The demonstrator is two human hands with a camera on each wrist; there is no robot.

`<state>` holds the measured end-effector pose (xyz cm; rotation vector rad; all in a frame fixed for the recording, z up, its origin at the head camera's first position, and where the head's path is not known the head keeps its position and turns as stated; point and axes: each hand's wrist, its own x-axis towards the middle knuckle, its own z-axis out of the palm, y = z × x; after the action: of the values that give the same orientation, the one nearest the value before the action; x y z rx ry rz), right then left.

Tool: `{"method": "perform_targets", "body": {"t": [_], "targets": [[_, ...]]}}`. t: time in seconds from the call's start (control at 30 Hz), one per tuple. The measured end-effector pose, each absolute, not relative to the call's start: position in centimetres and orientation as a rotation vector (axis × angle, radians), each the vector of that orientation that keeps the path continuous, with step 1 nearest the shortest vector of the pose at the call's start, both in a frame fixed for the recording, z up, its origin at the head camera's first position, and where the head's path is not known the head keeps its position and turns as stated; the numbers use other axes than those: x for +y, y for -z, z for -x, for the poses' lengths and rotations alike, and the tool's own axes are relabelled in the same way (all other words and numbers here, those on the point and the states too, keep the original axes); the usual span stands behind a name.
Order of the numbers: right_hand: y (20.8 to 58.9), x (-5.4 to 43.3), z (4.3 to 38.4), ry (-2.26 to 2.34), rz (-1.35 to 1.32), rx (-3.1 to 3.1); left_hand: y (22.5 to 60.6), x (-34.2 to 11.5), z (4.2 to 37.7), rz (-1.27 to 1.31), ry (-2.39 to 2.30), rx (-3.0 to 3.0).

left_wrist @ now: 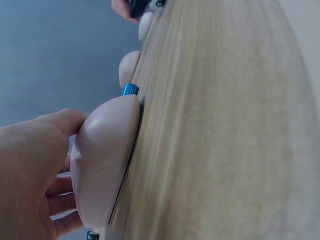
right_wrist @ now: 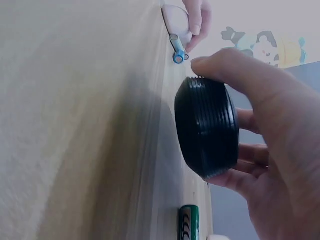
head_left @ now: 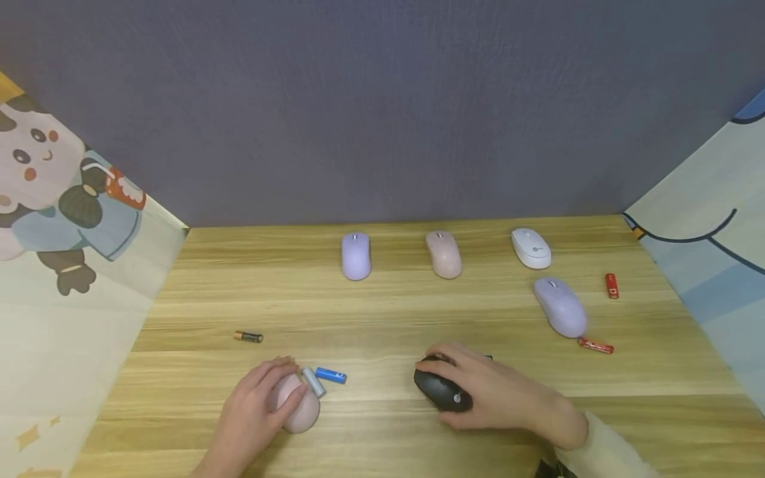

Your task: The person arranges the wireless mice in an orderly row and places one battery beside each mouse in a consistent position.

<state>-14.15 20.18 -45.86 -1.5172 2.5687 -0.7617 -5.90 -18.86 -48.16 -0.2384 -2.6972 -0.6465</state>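
In the head view my left hand (head_left: pixel 248 401) grips a pink computer mouse (head_left: pixel 303 413) that sits on the table, thumb on one side and fingers on the other. A silver battery (head_left: pixel 313 383) and a blue battery (head_left: pixel 331 376) lie just right of that mouse. My right hand (head_left: pixel 499 395) holds a black computer mouse (head_left: pixel 441 390) by its sides. The right wrist view shows this black mouse (right_wrist: pixel 207 130) tilted and raised off the tabletop. Near it lies a green battery (right_wrist: pixel 189 222), mostly hidden behind the right hand in the head view.
Along the back stand a lavender mouse (head_left: pixel 356 257), another pink mouse (head_left: pixel 444 255) and a white mouse (head_left: pixel 531 249). A second lavender mouse (head_left: pixel 560 309) is at right, by two red batteries (head_left: pixel 612 286). A black-and-copper battery (head_left: pixel 248 336) lies at left. A grey panel (head_left: pixel 382 119) bounds the back.
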Motion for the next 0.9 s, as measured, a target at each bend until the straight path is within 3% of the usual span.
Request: {"method": "perform_targets", "body": {"t": [0.9], "targets": [[45.9,21.2,17.9,0.85,1.135,2.909,48.3,-18.9,5.9,0.234,0.652,-2.696]]}}
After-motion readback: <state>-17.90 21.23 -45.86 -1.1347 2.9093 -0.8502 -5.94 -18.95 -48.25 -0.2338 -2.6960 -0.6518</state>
